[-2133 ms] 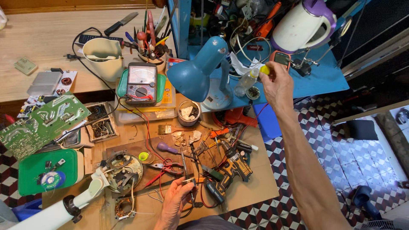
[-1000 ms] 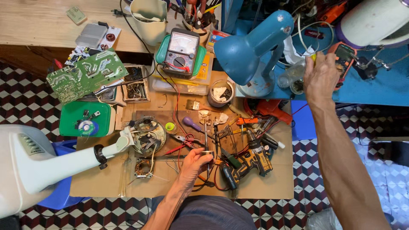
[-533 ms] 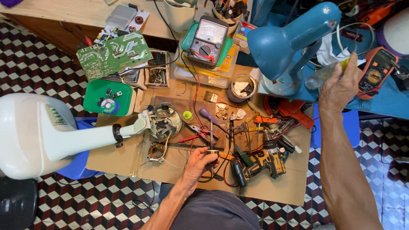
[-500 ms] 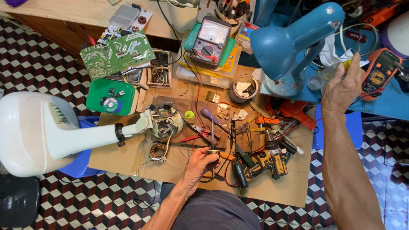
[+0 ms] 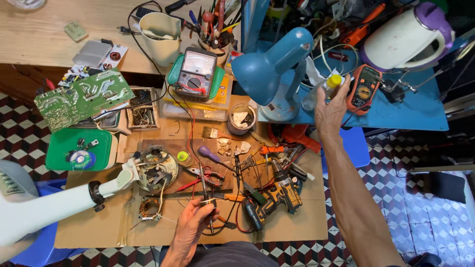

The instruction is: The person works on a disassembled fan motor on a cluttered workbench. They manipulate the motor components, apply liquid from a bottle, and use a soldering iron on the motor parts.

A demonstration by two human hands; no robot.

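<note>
My left hand point(image 5: 194, 223) rests low on the cardboard-covered bench, fingers closed around a small dark cylindrical part point(image 5: 208, 202) with wires trailing from it. My right hand point(image 5: 330, 106) reaches up to the blue table and grips a small clear bottle with a yellow cap point(image 5: 325, 87), beside an orange-cased multimeter point(image 5: 363, 89). An opened fan motor point(image 5: 156, 169) on a white fan neck point(image 5: 116, 182) lies left of my left hand.
A blue desk lamp point(image 5: 269, 69) stands over the bench. A green analog meter point(image 5: 195, 74), a green circuit board point(image 5: 81, 99), a yellow-black drill point(image 5: 277, 198), pliers, screwdrivers and a white-purple kettle point(image 5: 405, 37) crowd the area. Checkered floor lies below and right.
The view has shifted and come closer. My right hand has closed around the yellow-capped bottle on the blue table. My left hand stays on the small wired part.
</note>
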